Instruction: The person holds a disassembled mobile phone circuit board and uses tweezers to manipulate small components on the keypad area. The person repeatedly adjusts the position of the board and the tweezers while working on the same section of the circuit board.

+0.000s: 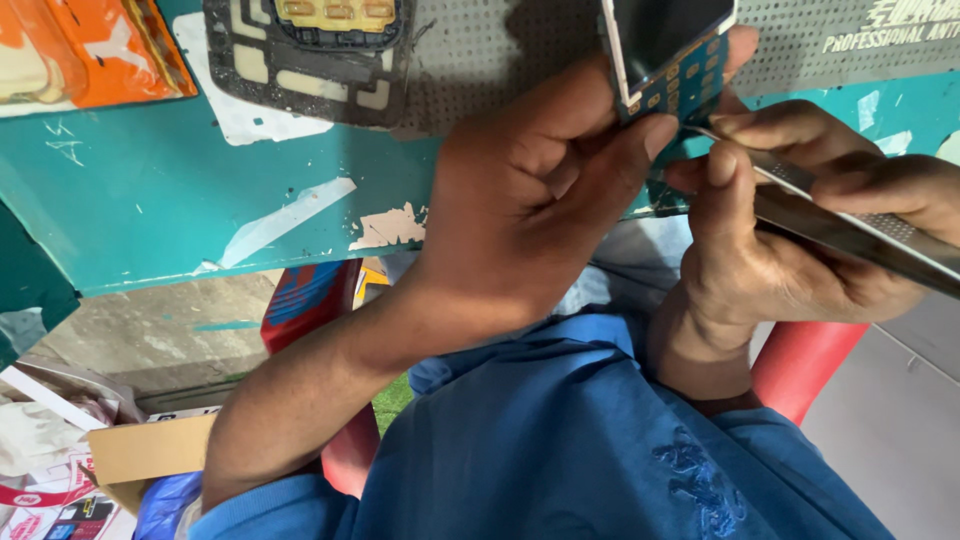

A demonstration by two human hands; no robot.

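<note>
Looking down past a blue garment (560, 440) and red chair (810, 365): both hands raised at the near edge of a teal workbench (180, 190). Left hand (530, 200) closed around a small phone (668, 50), thumb pressed on its blue circuit board (690, 85), held just above the bench edge. Right hand (790, 230) pinches metal tweezers (850, 215), tips touching the board. Farther back on the bench: grey perforated mat (480, 50), dark keypad frame (310, 60), orange packet (90, 50).
</note>
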